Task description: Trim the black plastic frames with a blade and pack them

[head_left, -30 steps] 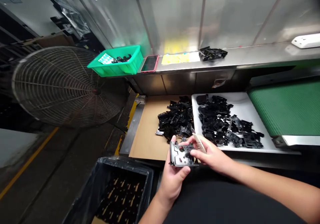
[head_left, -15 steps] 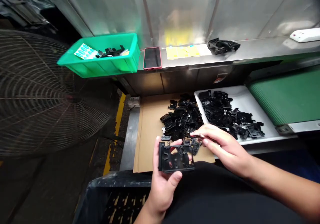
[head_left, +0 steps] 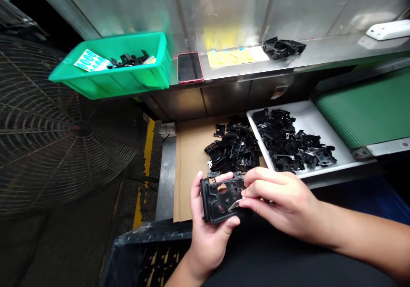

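A black plastic frame with round cut-outs rests in my left hand, its fingers and thumb wrapped round the edges. My right hand pinches a small thin metallic piece against the face of the frame, at its right side. The fingertips hide part of that piece. Behind my hands, a pile of black plastic parts lies on a cardboard sheet. More black parts lie in a white tray to the right.
A green bin, a phone, yellow papers and a black assembly sit on the metal ledge. A large fan stands left, a green conveyor right. Below left is a dark crate.
My right hand has moved left and down, bringing the thin piece onto the frame. The frame has tilted slightly in my left hand. The camera view has shifted a little.
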Demonstrator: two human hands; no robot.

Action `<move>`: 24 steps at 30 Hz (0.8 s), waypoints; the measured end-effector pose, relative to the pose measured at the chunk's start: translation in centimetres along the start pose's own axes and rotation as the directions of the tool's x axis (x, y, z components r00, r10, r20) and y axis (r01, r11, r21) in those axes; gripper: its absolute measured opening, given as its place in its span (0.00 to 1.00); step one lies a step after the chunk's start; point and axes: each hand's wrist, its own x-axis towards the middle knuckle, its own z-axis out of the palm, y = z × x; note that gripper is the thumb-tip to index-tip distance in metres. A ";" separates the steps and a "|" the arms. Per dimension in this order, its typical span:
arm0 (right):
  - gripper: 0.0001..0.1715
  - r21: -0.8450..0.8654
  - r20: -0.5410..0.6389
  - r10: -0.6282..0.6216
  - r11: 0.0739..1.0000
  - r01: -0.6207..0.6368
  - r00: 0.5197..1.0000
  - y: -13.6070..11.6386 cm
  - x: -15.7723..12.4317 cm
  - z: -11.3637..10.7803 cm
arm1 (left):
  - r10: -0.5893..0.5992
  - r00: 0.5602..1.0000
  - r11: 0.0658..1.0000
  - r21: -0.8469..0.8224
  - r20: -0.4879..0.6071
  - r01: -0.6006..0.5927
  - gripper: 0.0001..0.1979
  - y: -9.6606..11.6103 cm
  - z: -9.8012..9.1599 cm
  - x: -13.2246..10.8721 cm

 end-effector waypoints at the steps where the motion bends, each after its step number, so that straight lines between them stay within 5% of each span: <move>1: 0.07 0.000 0.011 -0.005 1.000 0.005 1.000 0.1 0.1 -0.3 | -0.003 1.000 1.000 0.003 -0.015 0.003 0.46 0.1 0.3 0.0; 24: 0.10 0.061 0.170 -0.134 0.990 0.125 0.976 5.0 -1.8 -7.0 | -0.022 0.981 0.997 0.069 -0.195 0.036 0.47 -0.1 9.5 0.2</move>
